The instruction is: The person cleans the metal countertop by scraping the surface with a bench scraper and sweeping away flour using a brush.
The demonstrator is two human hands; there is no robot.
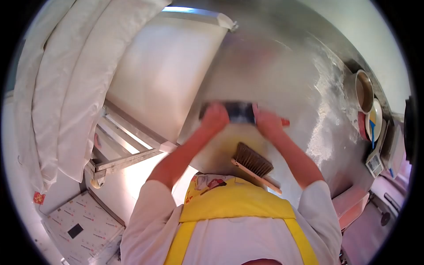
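Brush [252,160] near table [278,79] edge; hands [215,116] grip apparent blade [240,112]; tabletop extends beyond.

Metal pot [365,91] far right, white bowl [378,126] just beside it, blue utensil [372,132] across the bowl. White fabric [84,84] hangs on the left; patterned panel [95,221] with a dark rectangle [75,230] at lower left.

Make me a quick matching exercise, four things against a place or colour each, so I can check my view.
1. dark flat tool
2. brush
3. metal pot
4. apron

A. mainly yellow
B. at the right side of the worktop
C. held in left hand and right hand
D. lying loose, close to the person's body

Pairs: 1-C, 2-D, 3-B, 4-A
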